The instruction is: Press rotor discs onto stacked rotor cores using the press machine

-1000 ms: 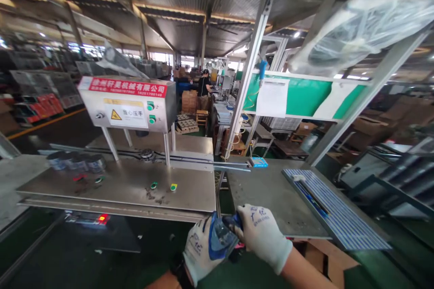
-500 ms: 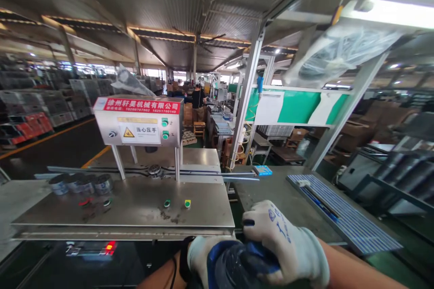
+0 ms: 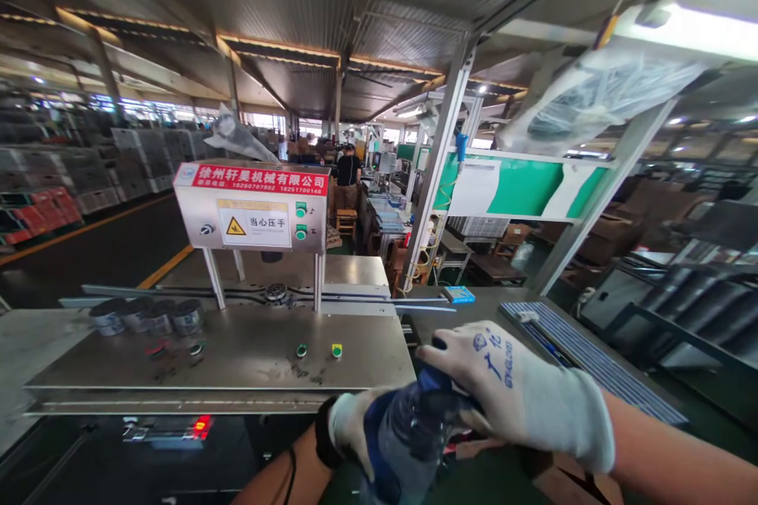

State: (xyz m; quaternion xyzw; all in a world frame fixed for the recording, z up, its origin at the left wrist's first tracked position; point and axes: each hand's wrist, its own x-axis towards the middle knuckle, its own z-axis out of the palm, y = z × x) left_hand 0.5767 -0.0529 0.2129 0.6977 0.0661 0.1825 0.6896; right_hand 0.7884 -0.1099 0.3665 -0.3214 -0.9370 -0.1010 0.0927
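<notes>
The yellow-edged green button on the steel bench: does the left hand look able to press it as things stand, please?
Probably not without freeing itself first: the left hand seems occupied holding a dark object. Otherwise the way looks free, since nothing covers the yellow-edged green button.

Green board (image 3: pixel 521 189) carries two paper sheets (image 3: pixel 474 188), plastic wrap (image 3: pixel 616 91) hangs above it, co-worker (image 3: pixel 348 172) stands near a wooden stool (image 3: pixel 346 218) farther back.
</notes>
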